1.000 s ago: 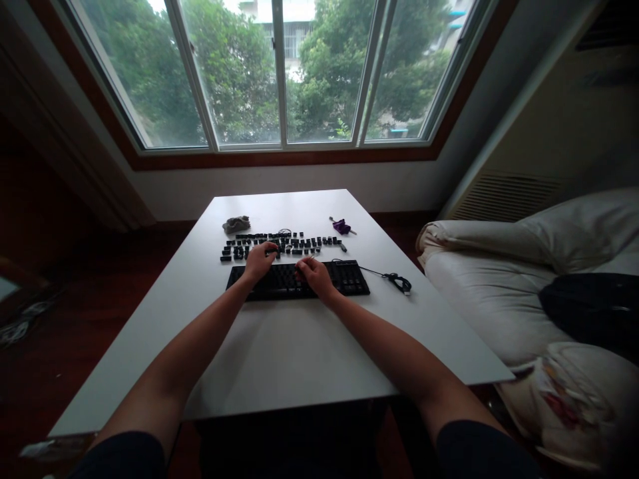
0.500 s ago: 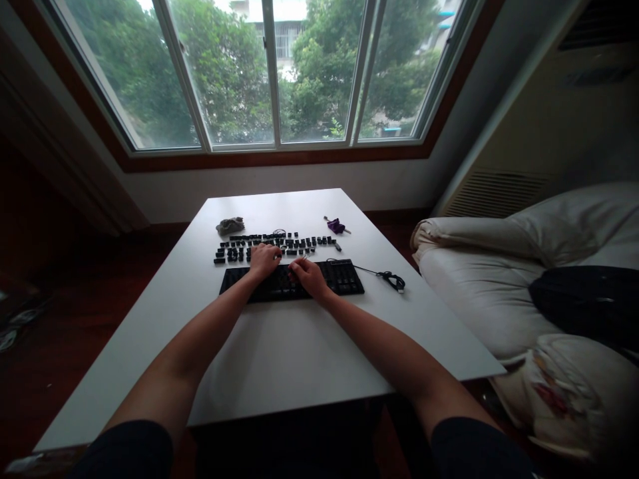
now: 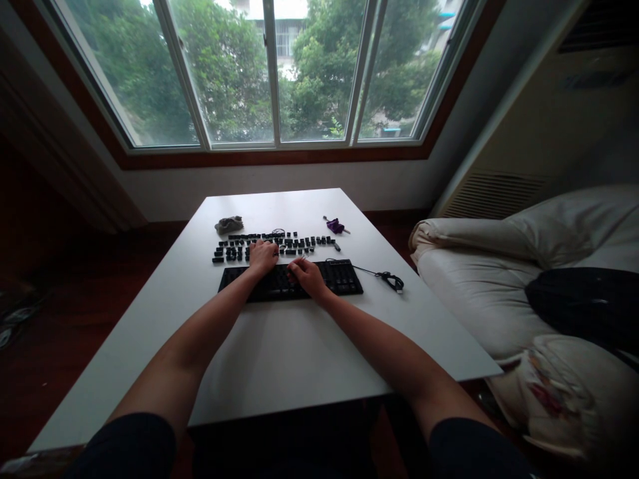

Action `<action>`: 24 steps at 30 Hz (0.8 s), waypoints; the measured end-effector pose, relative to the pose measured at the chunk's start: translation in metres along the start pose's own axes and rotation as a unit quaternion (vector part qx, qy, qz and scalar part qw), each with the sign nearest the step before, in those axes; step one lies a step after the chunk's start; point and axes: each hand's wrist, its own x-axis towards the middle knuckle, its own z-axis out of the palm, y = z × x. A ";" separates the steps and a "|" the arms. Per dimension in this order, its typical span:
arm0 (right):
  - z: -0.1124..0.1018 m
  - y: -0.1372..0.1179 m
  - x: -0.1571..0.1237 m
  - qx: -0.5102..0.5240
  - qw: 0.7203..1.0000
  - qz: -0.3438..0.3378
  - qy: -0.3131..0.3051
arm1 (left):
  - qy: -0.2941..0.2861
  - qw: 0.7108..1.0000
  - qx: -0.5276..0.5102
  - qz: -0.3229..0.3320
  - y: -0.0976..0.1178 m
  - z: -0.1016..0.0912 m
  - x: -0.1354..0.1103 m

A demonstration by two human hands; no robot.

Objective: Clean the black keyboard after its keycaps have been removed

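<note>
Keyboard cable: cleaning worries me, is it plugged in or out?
Out: the cable runs from the keyboard, and its bundled end lies loose on the table.

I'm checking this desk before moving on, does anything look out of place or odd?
Yes: dozens of black keycaps lie loose in rows on the table just behind the keyboard, instead of on it. Its cable ends in a loose bundle to the right.

Black keyboard (image 3: 342, 278) lying flat; loose black keycaps (image 3: 233, 253) in rows just behind
</note>
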 end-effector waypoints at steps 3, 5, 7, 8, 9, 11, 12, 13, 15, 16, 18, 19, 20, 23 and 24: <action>0.000 0.001 0.000 -0.003 1.000 0.004 -0.001 | 0.001 1.000 0.012 0.000 -0.001 0.001 0.000; 0.000 0.002 0.000 -0.001 1.000 0.005 -0.002 | 0.002 1.000 0.018 0.001 -0.002 0.001 -0.001; 0.000 0.002 0.000 0.001 1.000 0.005 -0.002 | 0.008 1.000 0.021 0.000 -0.003 0.001 -0.002; 0.000 0.002 0.000 0.003 1.000 0.003 -0.002 | 0.013 1.000 0.021 -0.002 -0.003 0.000 -0.004; 0.000 0.002 0.001 0.004 1.000 0.001 -0.001 | 0.019 1.000 0.019 -0.003 -0.002 0.000 -0.005; -0.001 0.002 0.002 0.006 1.000 -0.004 -0.001 | 0.036 0.999 0.005 -0.008 -0.001 -0.002 -0.009; -0.001 0.002 0.003 0.008 1.000 -0.006 -0.002 | 0.044 0.999 -0.005 -0.009 0.001 -0.003 -0.012; -0.001 0.002 0.004 0.011 1.000 -0.007 -0.003 | 0.051 0.999 -0.015 -0.009 0.002 -0.005 -0.016; -0.002 0.001 0.006 0.025 1.000 -0.008 -0.005 | 0.056 0.998 -0.033 -0.002 0.005 -0.007 -0.024; -0.002 0.001 0.007 0.034 0.999 -0.007 -0.007 | 0.055 0.998 -0.040 0.002 0.007 -0.008 -0.028; -0.003 0.000 0.008 0.050 0.999 -0.006 -0.010 | 0.044 0.997 -0.054 0.015 0.009 -0.011 -0.038; -0.003 -0.001 0.009 0.053 0.999 -0.006 -0.009 | 0.035 0.997 -0.062 0.024 0.010 -0.012 -0.043; -0.004 -0.002 0.009 0.054 0.998 -0.007 -0.008 | 0.023 0.997 -0.070 0.036 0.010 -0.013 -0.049; -0.008 -0.007 0.011 0.043 0.999 -0.006 -0.003 | -0.013 0.993 -0.087 0.075 0.009 -0.017 -0.062; -0.010 -0.009 0.012 0.035 0.999 -0.003 -0.003 | -0.021 0.992 -0.089 0.084 0.008 -0.019 -0.066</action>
